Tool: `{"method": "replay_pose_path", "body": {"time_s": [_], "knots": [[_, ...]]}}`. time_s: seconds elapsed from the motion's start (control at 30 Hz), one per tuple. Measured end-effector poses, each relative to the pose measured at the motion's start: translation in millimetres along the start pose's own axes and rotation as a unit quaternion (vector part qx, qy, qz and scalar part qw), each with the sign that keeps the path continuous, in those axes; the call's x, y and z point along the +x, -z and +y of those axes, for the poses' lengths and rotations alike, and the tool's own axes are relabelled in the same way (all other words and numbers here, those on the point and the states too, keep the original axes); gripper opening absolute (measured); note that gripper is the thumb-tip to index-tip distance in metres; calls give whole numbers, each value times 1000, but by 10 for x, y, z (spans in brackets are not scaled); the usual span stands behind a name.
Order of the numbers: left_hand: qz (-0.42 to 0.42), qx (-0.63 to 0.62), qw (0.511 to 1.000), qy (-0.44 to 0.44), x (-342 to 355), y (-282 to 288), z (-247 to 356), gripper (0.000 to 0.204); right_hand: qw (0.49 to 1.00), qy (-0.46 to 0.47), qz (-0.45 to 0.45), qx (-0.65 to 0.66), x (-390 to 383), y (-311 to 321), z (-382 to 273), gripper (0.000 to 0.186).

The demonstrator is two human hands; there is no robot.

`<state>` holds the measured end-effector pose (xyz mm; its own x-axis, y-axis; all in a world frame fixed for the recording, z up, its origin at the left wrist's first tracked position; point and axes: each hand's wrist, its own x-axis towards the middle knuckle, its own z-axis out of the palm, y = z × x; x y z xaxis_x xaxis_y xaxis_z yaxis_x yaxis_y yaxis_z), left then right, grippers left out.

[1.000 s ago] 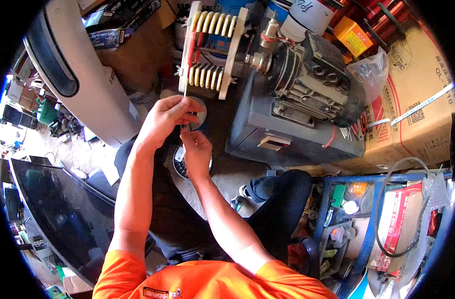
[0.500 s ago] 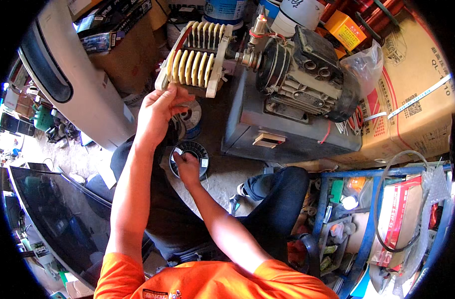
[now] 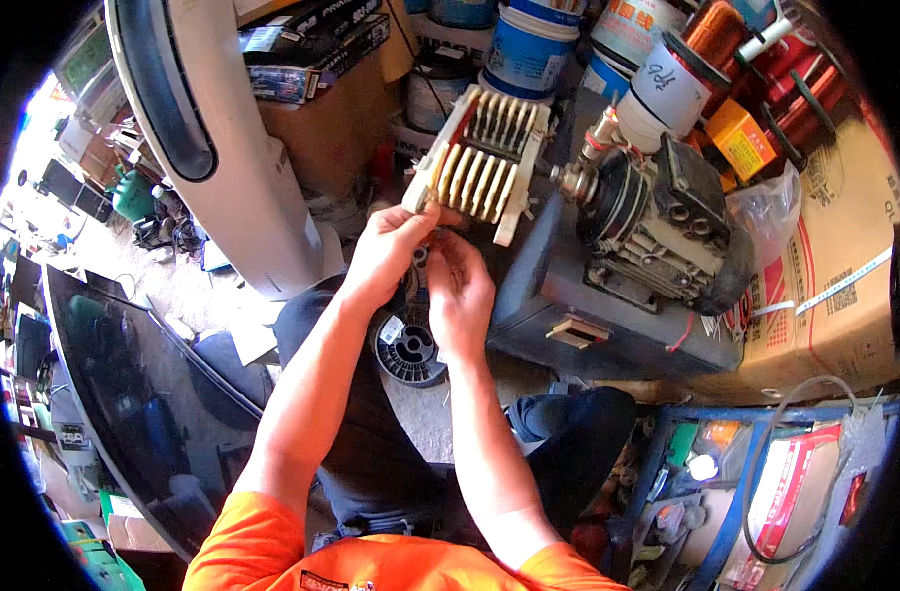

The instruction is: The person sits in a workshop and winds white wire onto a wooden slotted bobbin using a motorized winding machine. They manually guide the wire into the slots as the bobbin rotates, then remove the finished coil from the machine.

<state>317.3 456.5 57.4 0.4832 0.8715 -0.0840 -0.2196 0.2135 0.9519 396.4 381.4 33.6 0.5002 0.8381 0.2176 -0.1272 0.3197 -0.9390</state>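
A coil winding former [image 3: 476,180] with rows of cream slats between two pale end plates sits at the end of an electric motor's [image 3: 657,236] shaft. My left hand [image 3: 386,251] is at the near left corner of the former, thumb and fingers closed together. Just below it, my right hand [image 3: 460,300] is pinched, close to the left fingertips. Whatever lies between the fingers of either hand is too small or hidden to make out. Beneath my hands, a black wire spool [image 3: 408,350] stands on the floor between my legs.
The motor is mounted on a dark grey metal box [image 3: 617,335]. Blue paint buckets [image 3: 531,54] and copper wire spools [image 3: 716,34] stand behind. A large carton [image 3: 844,305] and a blue-framed bin of parts [image 3: 740,492] are on the right; a white appliance [image 3: 228,187] is at left.
My right hand has risen from above the floor spool to beside my left hand. The view has shifted, so the former and motor appear lower and farther right.
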Motion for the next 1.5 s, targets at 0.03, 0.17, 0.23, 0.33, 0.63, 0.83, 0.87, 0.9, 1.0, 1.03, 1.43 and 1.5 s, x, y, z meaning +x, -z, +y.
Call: {"method": "replay_pose_path", "body": {"time_s": [0.03,0.17,0.23,0.33,0.63,0.83,0.87,0.9,1.0,1.03,1.43,1.5], "knots": [[7,6,1000,-6,-4,-11,15,30,997,-46,-5,54,76,-37,6,19],[6,23,1000,6,-38,-1,87,31,961,-170,-7,218,223,-120,25,13],[-13,12,1000,13,-43,-2,86,31,966,-166,10,199,212,-114,73,13],[9,95,994,-60,18,29,-2,33,987,-104,62,108,164,-175,57,12],[41,130,983,-125,-3,35,13,30,993,76,77,-43,96,-216,-35,11],[87,193,955,-207,69,59,-31,25,984,102,66,-128,166,-114,-131,11],[109,204,947,-225,100,47,-31,25,984,109,66,-121,190,-109,-141,11],[121,205,941,-240,124,23,-10,27,983,107,67,-135,213,-84,-148,13],[105,266,934,-213,113,16,134,19,981,149,81,-95,286,-109,-104,13],[118,274,929,-218,116,-2,202,20,984,128,80,-91,289,-107,-104,13],[53,307,895,-319,546,-55,897,21,983,-132,124,42,174,-67,368,23],[45,322,873,-364,647,-41,889,21,982,-136,120,47,163,-32,419,22]]}}
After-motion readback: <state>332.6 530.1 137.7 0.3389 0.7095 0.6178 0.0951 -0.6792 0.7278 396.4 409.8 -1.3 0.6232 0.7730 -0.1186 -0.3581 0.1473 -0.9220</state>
